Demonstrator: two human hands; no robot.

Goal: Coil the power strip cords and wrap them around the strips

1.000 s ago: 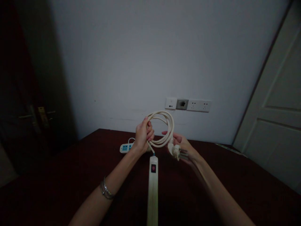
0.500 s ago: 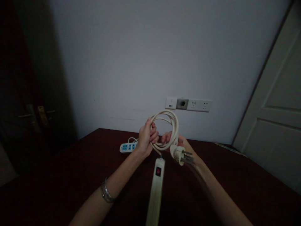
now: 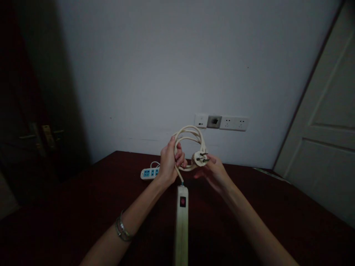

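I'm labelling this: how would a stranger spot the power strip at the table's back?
Find the dark red table against the wall. Near its far edge, partly behind the left hand, lies a white power strip. Blue socket panels set it apart from the long strip with a red switch.

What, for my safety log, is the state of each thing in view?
White cable: coiled in loops, held up.
Plug: out of any socket, prongs bare.
Long power strip: attached to the cable, switch position unclear.
Short power strip: lying on the table, partly hidden.
Double wall socket: nothing plugged in.
Left hand: closed around the cable.
Right hand: at the plug, hold unclear.
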